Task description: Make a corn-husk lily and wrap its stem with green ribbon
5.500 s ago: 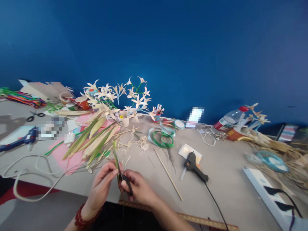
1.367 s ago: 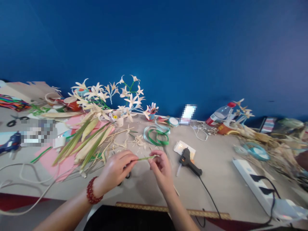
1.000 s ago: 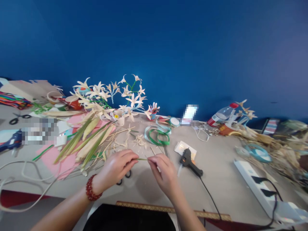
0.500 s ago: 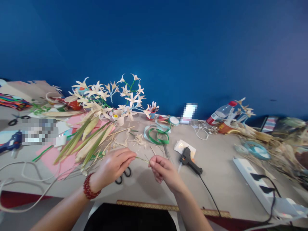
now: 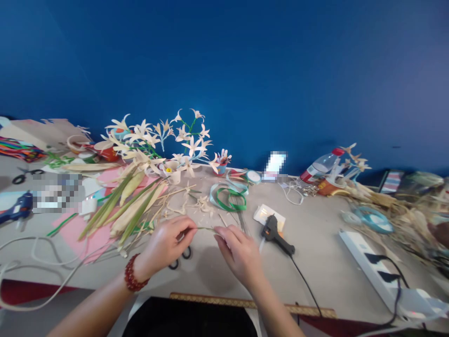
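Observation:
A thin greenish strip (image 5: 205,228) runs between my two hands above the table; whether it is husk or wrapped wire I cannot tell. My left hand (image 5: 171,241), with a red bead bracelet (image 5: 132,274) at the wrist, pinches one end between thumb and fingers. My right hand (image 5: 238,250) has its fingers closed on the other end, palm turned down. Partly hidden behind my left hand lie black-handled scissors (image 5: 180,259). Green corn husks (image 5: 131,206) lie to the left, and several husk flowers (image 5: 192,146) stand behind them.
A black glue gun (image 5: 277,236) with a cord lies right of my hands. Farther right sits a white power strip (image 5: 365,267) with plugs. Green ribbon (image 5: 229,200) and thin wires (image 5: 242,222) lie ahead. A plastic bottle (image 5: 321,166) leans near the blue wall (image 5: 224,70).
My right hand has rolled over to palm down and shifted slightly, closing nearer to my left hand. Less of the strip shows between them, and it now lies almost level.

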